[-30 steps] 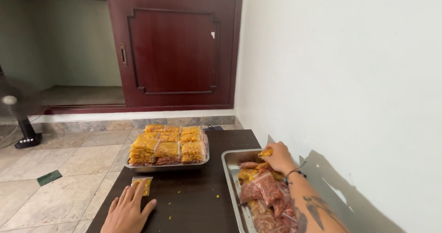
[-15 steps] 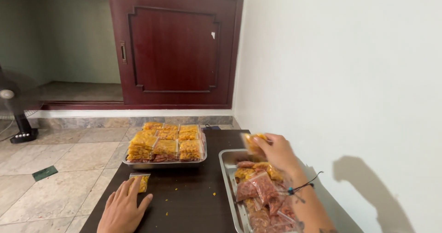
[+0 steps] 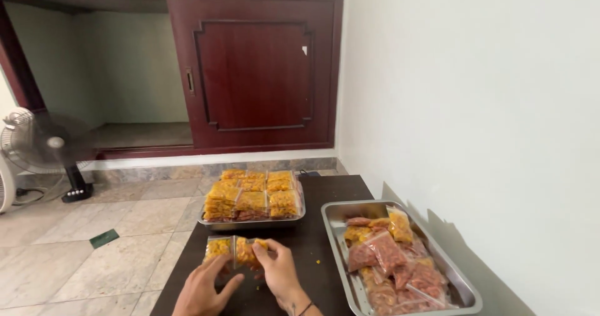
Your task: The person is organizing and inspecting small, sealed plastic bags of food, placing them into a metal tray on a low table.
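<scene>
On the dark table (image 3: 325, 194), my left hand (image 3: 203, 288) presses on a small clear bag of yellow snacks (image 3: 219, 248). My right hand (image 3: 279, 272) holds a second bag of yellow snacks (image 3: 245, 251) right beside the first, the two bags touching. Just beyond them stands a metal tray (image 3: 250, 223) stacked with several neat rows of yellow snack bags (image 3: 253, 195). To the right, another metal tray (image 3: 334, 222) holds a loose pile of reddish and yellow bags (image 3: 390, 256).
A white wall runs close along the table's right side. A dark red cabinet door (image 3: 253, 72) and an open recess (image 3: 106, 78) are ahead. A standing fan (image 3: 53, 150) is on the tiled floor at left.
My right hand left the right tray carrying a yellow bag and brought it down beside the bag under my left hand. The view shifted slightly.
</scene>
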